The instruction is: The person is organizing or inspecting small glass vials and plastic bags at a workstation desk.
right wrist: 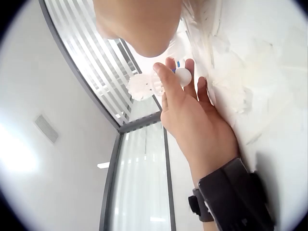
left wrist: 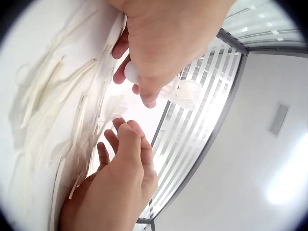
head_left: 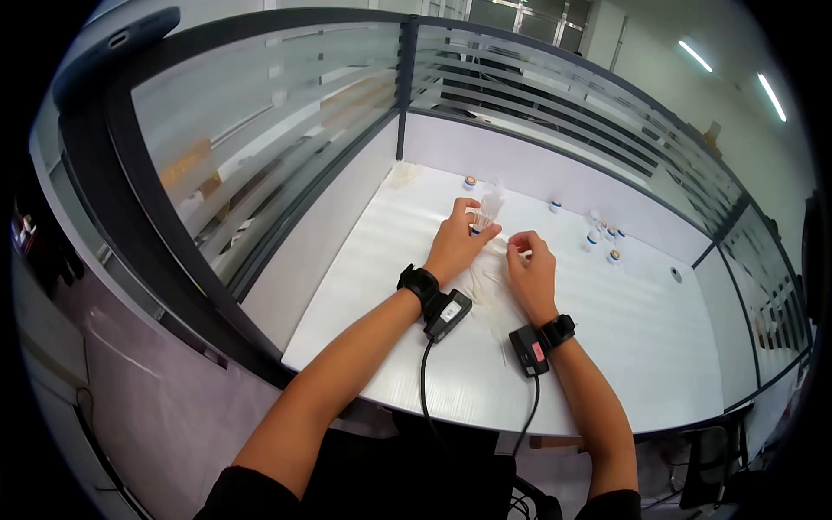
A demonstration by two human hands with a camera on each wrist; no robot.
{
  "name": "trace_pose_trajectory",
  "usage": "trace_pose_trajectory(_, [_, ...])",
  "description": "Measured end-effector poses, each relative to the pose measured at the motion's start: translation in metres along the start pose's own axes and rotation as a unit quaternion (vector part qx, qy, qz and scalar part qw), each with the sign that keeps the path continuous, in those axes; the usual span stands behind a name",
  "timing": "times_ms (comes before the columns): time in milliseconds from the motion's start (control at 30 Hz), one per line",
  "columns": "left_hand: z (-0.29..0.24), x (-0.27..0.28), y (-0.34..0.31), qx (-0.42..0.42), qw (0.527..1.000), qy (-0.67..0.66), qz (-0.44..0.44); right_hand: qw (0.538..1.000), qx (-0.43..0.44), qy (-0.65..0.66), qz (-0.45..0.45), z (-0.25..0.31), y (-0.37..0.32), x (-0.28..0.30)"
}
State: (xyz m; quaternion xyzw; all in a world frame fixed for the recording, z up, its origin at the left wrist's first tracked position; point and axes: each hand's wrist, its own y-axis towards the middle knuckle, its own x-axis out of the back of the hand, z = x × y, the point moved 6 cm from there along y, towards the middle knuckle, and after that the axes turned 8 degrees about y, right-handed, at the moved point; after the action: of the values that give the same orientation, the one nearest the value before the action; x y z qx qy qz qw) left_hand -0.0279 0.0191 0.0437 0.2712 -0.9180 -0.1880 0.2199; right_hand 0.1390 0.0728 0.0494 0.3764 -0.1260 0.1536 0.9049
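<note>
On the tabletop point(head_left: 641, 347), a small bottle point(head_left: 470, 182) stands beyond the left fingers point(head_left: 466, 204); other small bottles point(head_left: 614, 257) stand right of the right fingers point(head_left: 527, 238). Strips point(head_left: 487, 290) lie nearer the body.

Both forearms, the left point(head_left: 351, 351) and the right point(head_left: 598, 394), reach forward over the tabletop; the left hand point(head_left: 454, 244) is curled in a grip, thumb bent toward the fingers; the right hand point(head_left: 533, 273) is beside it, apart, its fingers point(head_left: 530, 237) bent, thumb by the forefinger.
</note>
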Motion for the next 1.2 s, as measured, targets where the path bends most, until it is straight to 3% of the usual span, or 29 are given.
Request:
trace_pose_trajectory(67, [-0.001,0.002,-0.001,0.001,1.0,0.012,-0.008,0.999,-0.038,0.025,0.002,-0.007,0.002,-0.001])
trace_pose_trajectory(133, [-0.007,0.002,-0.002,-0.03,0.999,0.019,-0.004,0.999,-0.022,0.036,0.017,0.004,0.002,-0.001])
trace_pose_trajectory(433, [-0.013,-0.001,-0.003,-0.005,0.997,-0.066,0.041,0.989,0.023,0.119,0.081,0.023,0.001,-0.004])
trace_pose_trajectory(833, [-0.035,0.001,-0.011,-0.028,0.997,0.005,0.074,0.993,0.043,0.108,0.021,0.029,0.001,0.003])
trace_pose_trajectory(900, [-0.036,-0.003,-0.01,-0.068,0.995,0.009,0.071,0.992,0.053,0.112,0.008,0.03,0.002,0.004])
trace_pose_trajectory(1000, [-0.032,-0.011,-0.011,-0.1,0.992,0.0,0.072,0.988,0.005,0.154,0.001,0.025,0.003,0.007])
trace_pose_trajectory(1200, [-0.036,-0.009,-0.015,-0.111,0.99,0.013,0.087,0.987,-0.006,0.16,-0.021,0.025,0.0,0.015])
